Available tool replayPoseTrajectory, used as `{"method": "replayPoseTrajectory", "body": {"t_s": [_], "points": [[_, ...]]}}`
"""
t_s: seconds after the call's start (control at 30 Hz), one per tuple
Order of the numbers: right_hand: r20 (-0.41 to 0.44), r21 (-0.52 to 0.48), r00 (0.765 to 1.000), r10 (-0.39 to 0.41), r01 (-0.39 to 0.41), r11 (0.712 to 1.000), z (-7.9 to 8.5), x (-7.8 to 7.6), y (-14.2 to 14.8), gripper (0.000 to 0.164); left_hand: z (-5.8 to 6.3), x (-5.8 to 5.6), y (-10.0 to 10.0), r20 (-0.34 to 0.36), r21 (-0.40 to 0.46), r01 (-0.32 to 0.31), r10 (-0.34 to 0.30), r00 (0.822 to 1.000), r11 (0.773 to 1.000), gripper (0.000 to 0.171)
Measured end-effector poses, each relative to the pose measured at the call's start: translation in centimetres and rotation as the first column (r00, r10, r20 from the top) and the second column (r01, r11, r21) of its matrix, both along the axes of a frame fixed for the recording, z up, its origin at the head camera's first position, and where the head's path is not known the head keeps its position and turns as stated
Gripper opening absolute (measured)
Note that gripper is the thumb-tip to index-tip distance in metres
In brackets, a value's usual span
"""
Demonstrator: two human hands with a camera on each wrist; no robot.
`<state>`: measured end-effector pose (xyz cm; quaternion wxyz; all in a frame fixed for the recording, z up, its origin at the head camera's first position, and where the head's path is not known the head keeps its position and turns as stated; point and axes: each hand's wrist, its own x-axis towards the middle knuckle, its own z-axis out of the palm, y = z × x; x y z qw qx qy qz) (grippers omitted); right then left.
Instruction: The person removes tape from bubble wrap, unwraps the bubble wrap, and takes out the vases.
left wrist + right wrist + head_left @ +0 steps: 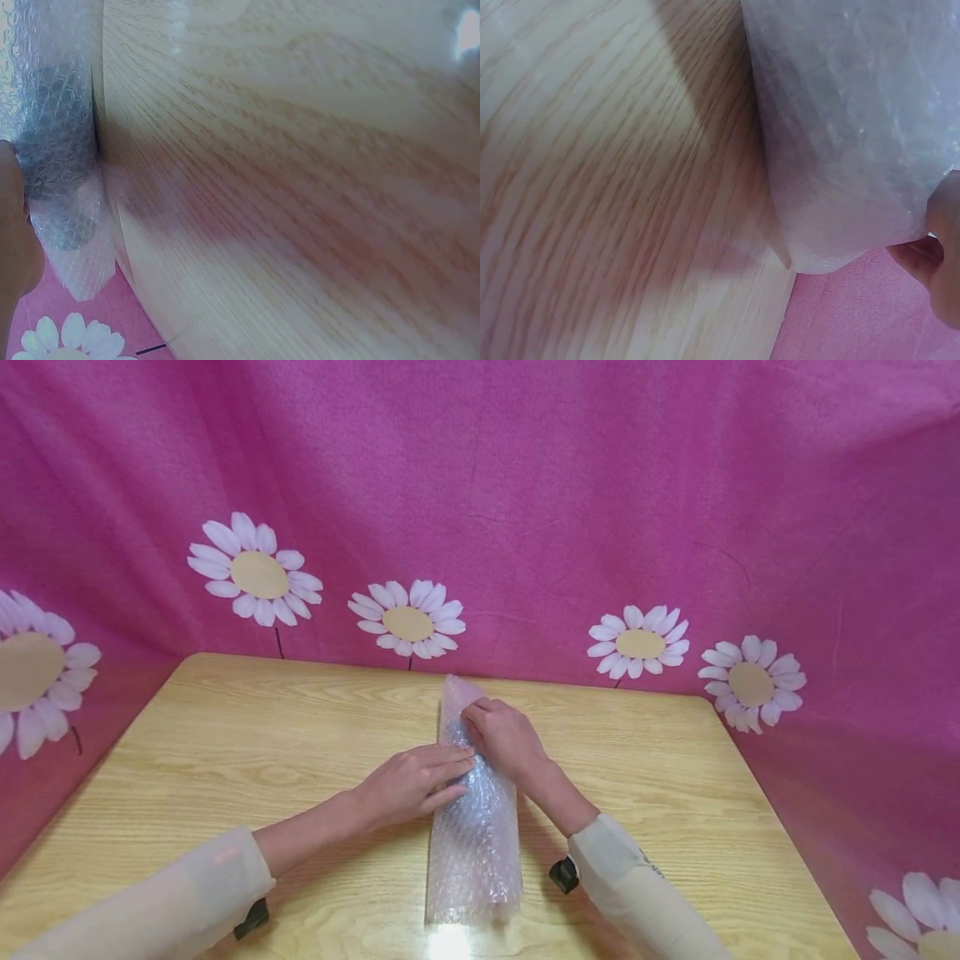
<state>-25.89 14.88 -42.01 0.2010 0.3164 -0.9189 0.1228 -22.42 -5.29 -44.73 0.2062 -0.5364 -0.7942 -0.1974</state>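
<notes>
A long bundle of clear bubble wrap [474,856] lies lengthwise down the middle of the table. Through its layers in the left wrist view shows a dark, blurred item [56,124] that narrows toward the far end; its kind is hidden by the wrap. My left hand [415,781] rests on the bundle from the left, fingers extended across its upper side. Farther up, my right hand [506,739] has its fingers curled at the wrap near the far end. In the right wrist view, thumb and fingers pinch the wrap [847,150] at its edge.
The bundle lies on a light wood-grain table [300,718]. A pink cloth [525,510] printed with white daisies hangs behind the table and along both sides. Black wrist devices show under both sleeves, such as the right one [564,875].
</notes>
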Motion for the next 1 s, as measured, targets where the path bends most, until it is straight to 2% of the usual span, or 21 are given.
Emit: {"method": "replayPoseTrajectory", "body": {"t_s": [0.6, 1.0], "points": [[0.025, 0.000, 1.000, -0.014, 0.014, 1.000, 0.04, -0.30, -0.18, 0.008, -0.09, 0.07, -0.04, -0.003, 0.009, 0.000, 0.000, 1.000, 1.000, 0.041], [0.074, -0.020, 0.995, -0.059, 0.061, 0.998, 0.01, -0.59, -0.32, 0.009, -0.11, -0.02, -0.11, -0.013, 0.020, -0.003, 0.003, 1.000, 1.000, 0.040]]}}
